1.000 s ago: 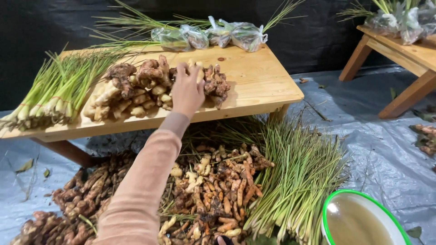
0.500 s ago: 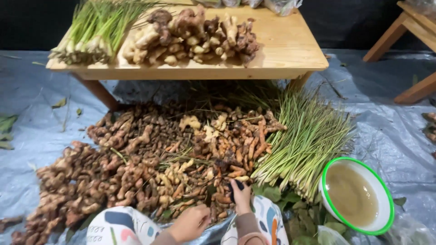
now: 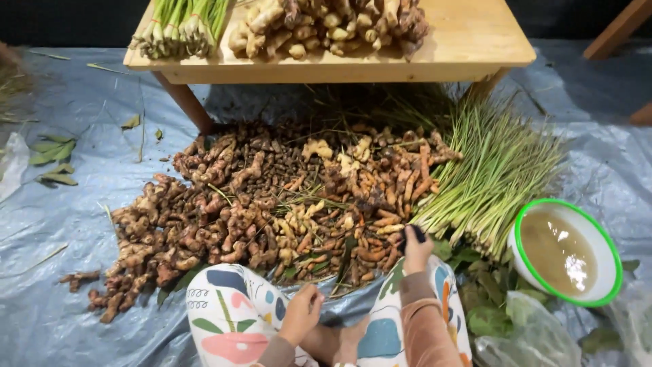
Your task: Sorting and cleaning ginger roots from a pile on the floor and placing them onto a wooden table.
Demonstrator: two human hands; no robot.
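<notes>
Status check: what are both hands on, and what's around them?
Right hand closed on a dark object, at the root pile edge. Left hand loosely curled, empty, between the knees. Lemongrass and bowl to the right.

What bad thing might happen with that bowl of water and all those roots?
The bowl of cloudy water sits close by the right hand; an elbow bump might spill it over the sheet. The roots lie near the low table's front edge and may roll off.

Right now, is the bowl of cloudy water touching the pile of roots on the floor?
Apart. The head view shows the lemongrass bundle lying between the bowl and the root pile.
</notes>
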